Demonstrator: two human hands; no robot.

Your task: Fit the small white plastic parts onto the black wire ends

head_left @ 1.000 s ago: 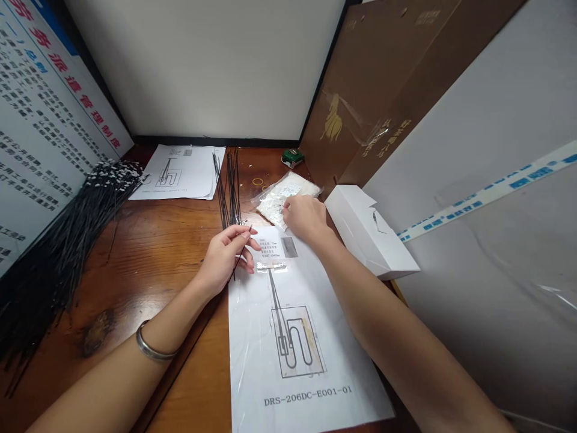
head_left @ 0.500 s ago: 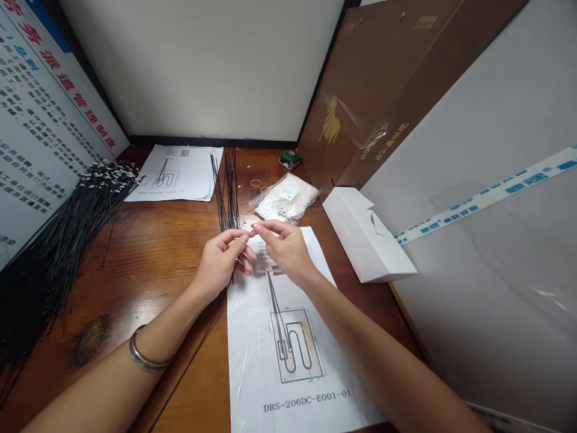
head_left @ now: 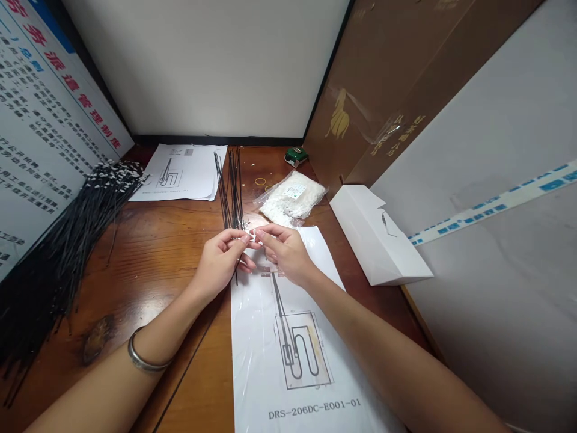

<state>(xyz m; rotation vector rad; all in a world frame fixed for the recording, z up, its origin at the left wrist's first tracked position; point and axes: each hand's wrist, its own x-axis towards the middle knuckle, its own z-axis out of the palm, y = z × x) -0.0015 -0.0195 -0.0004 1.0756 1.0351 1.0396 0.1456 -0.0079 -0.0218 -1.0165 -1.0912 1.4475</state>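
My left hand (head_left: 222,260) is closed in a pinch, and a thin black wire (head_left: 237,278) hangs down below its fingers. Facing it, my right hand (head_left: 288,252) pinches a small white piece (head_left: 252,235) at its fingertips. The fingertips of both hands almost meet around this piece; its exact shape is too small to make out. Both hands are over the top of a printed drawing sheet (head_left: 256,349). Just behind them, several loose black wires (head_left: 233,186) lie on the table. A clear bag of small white parts (head_left: 293,197) sits beyond my right hand.
A big bundle of black wires with white ends (head_left: 76,240) fills the left side. Further back lie more printed sheets (head_left: 198,174) and a green tape measure (head_left: 296,156). A white box (head_left: 376,237) and a brown carton (head_left: 369,102) stand on the right.
The view has shifted slightly, so the surroundings sit a little differently. A white piece now shows more plainly between my fingertips, while my hands keep nearly the same place.
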